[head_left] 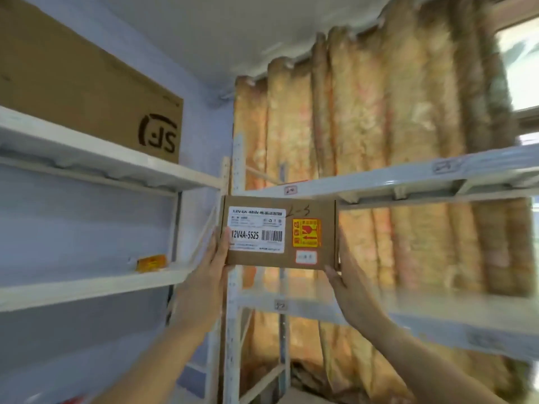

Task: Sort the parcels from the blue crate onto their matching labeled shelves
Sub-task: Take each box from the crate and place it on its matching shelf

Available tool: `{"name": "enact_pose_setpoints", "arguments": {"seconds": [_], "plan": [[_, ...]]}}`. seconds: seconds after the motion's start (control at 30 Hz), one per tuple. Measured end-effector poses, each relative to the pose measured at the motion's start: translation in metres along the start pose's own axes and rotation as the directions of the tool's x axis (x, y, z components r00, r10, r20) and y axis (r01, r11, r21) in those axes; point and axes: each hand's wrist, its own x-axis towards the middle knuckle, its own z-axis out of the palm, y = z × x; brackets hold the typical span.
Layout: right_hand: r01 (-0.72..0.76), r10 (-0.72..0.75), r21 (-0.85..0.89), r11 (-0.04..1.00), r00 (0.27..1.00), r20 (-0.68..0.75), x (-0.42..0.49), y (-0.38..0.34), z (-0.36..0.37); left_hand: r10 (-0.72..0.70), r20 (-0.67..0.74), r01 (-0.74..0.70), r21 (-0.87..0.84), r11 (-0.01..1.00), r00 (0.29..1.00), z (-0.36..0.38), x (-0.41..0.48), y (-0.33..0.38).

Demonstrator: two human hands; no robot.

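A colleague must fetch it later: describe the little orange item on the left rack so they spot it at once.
Find the white rack on the left, where a big brown carton with a black logo sits up high. On the shelf below it, near its right end, lies a small orange packet. It is far smaller and brighter than the carton or the held parcel.

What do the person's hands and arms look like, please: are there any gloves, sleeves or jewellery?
The left hand and right hand wear no gloves, and no rings show. The left forearm and right forearm are uncovered down to the frame's lower edge. No sleeve, watch or bracelet is in view.
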Motion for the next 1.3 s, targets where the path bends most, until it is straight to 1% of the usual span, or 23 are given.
{"name": "enact_pose_setpoints", "arguments": {"seconds": [0.03,0.13,0.23,0.33,0.43,0.53,0.63,0.73,0.8,0.93,1.03,1.13,1.3], "plan": [[0.025,-0.026,-0.051,0.998,0.999,-0.023,0.005,0.002,-0.033,0.035,-0.033,-0.036,-0.017,0.999,0.999,0.011,0.020,0.024],[0.046,-0.066,-0.224,0.974,0.994,-0.084,0.016,0.015,-0.117,0.087,-0.044,-0.090,-0.065,0.994,0.995,0.048,0.065,0.091],[0.023,-0.069,-0.320,0.947,0.989,-0.134,0.029,0.030,-0.193,0.138,-0.119,-0.152,-0.121,0.981,0.983,0.087,0.100,0.153],[0.001,-0.097,-0.467,0.884,0.979,-0.181,0.048,0.038,-0.257,0.143,-0.188,-0.180,-0.200,0.963,0.972,0.115,0.132,0.207],[-0.033,-0.098,-0.492,0.870,0.966,-0.238,0.071,0.045,-0.299,0.159,-0.248,-0.237,-0.324,0.916,0.956,0.136,0.163,0.242],[-0.030,-0.102,-0.470,0.882,0.962,-0.252,0.102,0.058,-0.330,0.164,-0.241,-0.233,-0.294,0.927,0.957,0.156,0.195,0.263],[-0.021,-0.093,-0.413,0.911,0.963,-0.254,0.132,0.067,-0.347,0.129,-0.218,-0.185,-0.263,0.947,0.967,0.172,0.227,0.279],[-0.051,-0.091,-0.418,0.907,0.946,-0.312,0.159,0.078,-0.355,0.092,-0.265,-0.170,-0.286,0.943,0.960,0.187,0.255,0.292],[-0.083,-0.069,-0.417,0.905,0.940,-0.335,0.175,0.088,-0.357,0.053,-0.302,-0.166,-0.362,0.917,0.952,0.200,0.272,0.296],[-0.150,-0.022,-0.424,0.893,0.927,-0.374,0.205,0.105,-0.358,-0.047,-0.327,-0.147,-0.544,0.826,0.944,0.223,0.303,0.298],[-0.181,0.003,-0.479,0.859,0.937,-0.350,0.224,0.118,-0.355,-0.080,-0.348,-0.145,-0.574,0.806,0.934,0.241,0.318,0.290],[-0.185,0.004,-0.520,0.834,0.944,-0.329,0.236,0.133,-0.349,-0.105,-0.335,-0.119,-0.583,0.804,0.936,0.259,0.329,0.282],[-0.235,0.038,-0.583,0.778,0.943,-0.330,0.254,0.151,-0.343,-0.081,-0.240,-0.069,-0.559,0.826,0.967,0.281,0.345,0.273]]}}
